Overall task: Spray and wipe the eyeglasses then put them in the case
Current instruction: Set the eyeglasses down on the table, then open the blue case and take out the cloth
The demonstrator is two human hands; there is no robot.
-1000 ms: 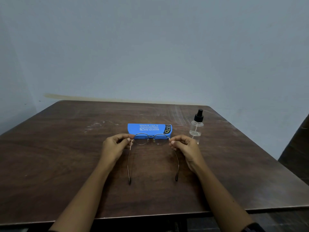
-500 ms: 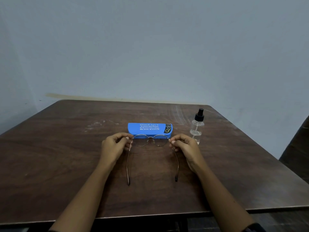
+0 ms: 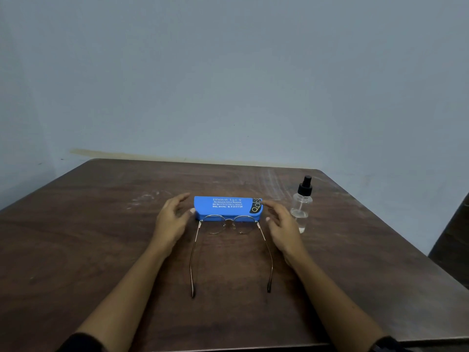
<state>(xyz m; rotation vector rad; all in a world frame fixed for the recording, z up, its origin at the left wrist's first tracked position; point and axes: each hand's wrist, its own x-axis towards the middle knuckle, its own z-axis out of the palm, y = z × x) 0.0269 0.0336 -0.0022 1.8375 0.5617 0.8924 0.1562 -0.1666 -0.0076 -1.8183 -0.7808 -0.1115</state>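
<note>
In the head view, my left hand (image 3: 172,219) and right hand (image 3: 281,224) hovered either side of the closed blue case (image 3: 225,207), fingers (image 3: 181,199) loose, holding nothing. The eyeglasses (image 3: 229,221) lay on the surface (image 3: 101,237) just before it, arms unfolded toward me. I judged the spraying not yet begun. The next move called for the spray bottle (image 3: 301,207), upright just beyond my right hand, with bare room around and the surface's edges well apart.

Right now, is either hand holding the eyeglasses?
No; left hand and right hand hover open flanking the case, eyeglasses lying free on the table.

Eyeglasses (image 3: 229,226) unfolded, before shut blue case (image 3: 227,207)
</note>
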